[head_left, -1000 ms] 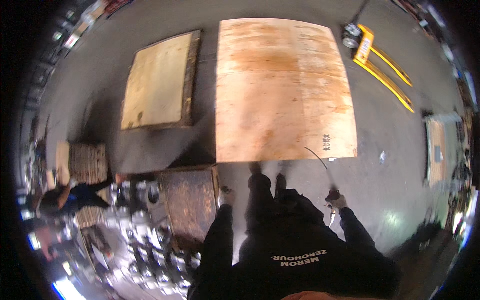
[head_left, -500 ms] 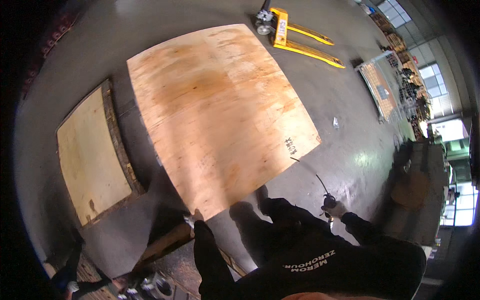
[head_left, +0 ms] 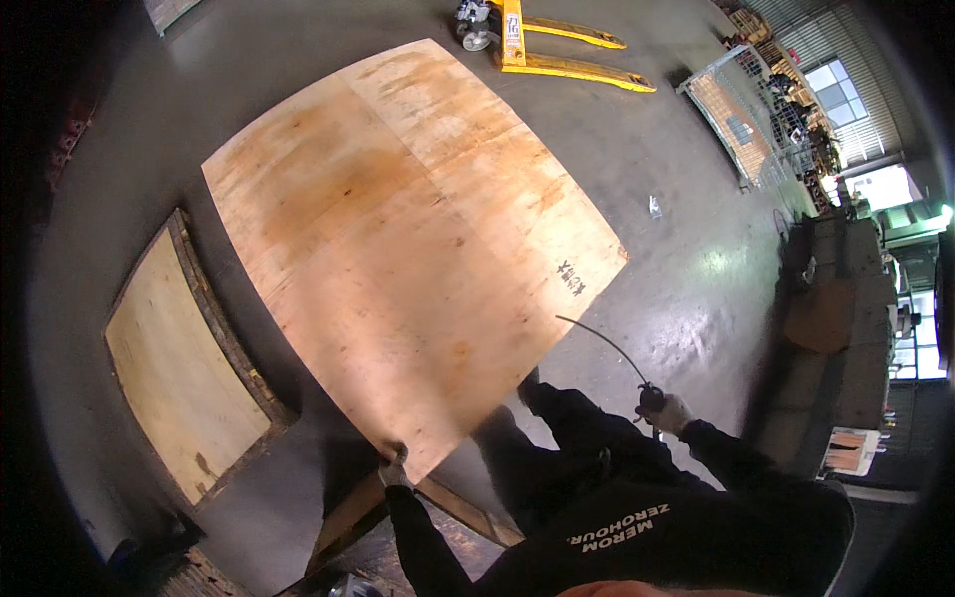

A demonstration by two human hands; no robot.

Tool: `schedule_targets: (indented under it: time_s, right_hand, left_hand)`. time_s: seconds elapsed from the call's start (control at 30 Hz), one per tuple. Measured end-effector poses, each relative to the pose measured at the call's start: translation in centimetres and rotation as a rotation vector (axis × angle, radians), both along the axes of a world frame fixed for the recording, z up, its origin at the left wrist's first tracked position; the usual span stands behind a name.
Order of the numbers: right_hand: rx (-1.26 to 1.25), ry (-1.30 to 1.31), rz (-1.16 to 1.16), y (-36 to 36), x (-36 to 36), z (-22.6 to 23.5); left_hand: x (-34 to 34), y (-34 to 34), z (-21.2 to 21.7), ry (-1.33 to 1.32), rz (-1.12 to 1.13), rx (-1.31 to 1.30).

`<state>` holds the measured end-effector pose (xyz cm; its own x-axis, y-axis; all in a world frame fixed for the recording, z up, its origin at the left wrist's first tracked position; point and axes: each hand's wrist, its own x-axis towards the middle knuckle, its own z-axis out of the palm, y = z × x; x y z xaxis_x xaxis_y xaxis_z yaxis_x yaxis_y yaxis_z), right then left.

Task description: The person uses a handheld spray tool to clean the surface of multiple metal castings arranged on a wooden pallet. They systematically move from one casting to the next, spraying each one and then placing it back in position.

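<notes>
The left hand (head_left: 395, 468), gloved, rested at the near corner of the large pale-brown plywood sheet (head_left: 408, 229) that lay flat on the grey concrete floor (head_left: 686, 279); its fingers seemed curled over the sheet's edge, though at this distance and angle I could not tell whether they truly gripped it or only touched it. That placement made sense as a hold at the one corner within arm's reach, beside the person's feet. The sheet's long axis ran from that near corner away toward the upper right, its far end pointing at the yellow pallet jack (head_left: 542, 45) parked beyond it, and a seam ran lengthwise down its face. The right hand (head_left: 668, 410), also gloved, was held out to the side, well apart from the sheet, with its fingers wrapped around the dark handle of a thin curved metal rod (head_left: 602, 343); the rod arced up and to the left, its tip over the floor just beside the sheet's right edge, kept clear of the wood. A smaller wooden board with a dark frame (head_left: 184, 368) lay to the left, separate from the sheet, and loose timber planks (head_left: 348, 517) sat under the near corner.
</notes>
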<state>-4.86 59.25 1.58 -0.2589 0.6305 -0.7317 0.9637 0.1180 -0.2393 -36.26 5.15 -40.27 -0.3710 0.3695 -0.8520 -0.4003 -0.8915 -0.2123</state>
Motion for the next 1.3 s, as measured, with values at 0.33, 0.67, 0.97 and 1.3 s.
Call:
schedule_targets:
  time_s: [0.33, 0.67, 0.97, 1.3]
  right_hand:
    - [0.058, 0.273, -0.024, 0.4, -1.9, -0.7]
    - [0.028, 0.475, 0.077, 2.2, -3.0, -3.7]
    - [-0.063, 0.773, -0.07, 18.9, 2.1, -9.4]
    - [0.539, 0.513, 0.766, 31.6, 10.7, -15.5]
  left_hand:
    - [6.5, 4.9, 12.8, 0.757, -0.741, -0.498]
    - [7.9, 22.4, 38.1, 0.957, -1.183, -1.11]
    - [8.5, 45.0, 37.2, 1.009, -1.214, -1.414]
    - [2.8, 56.3, 32.4, 0.745, -1.352, -1.511]
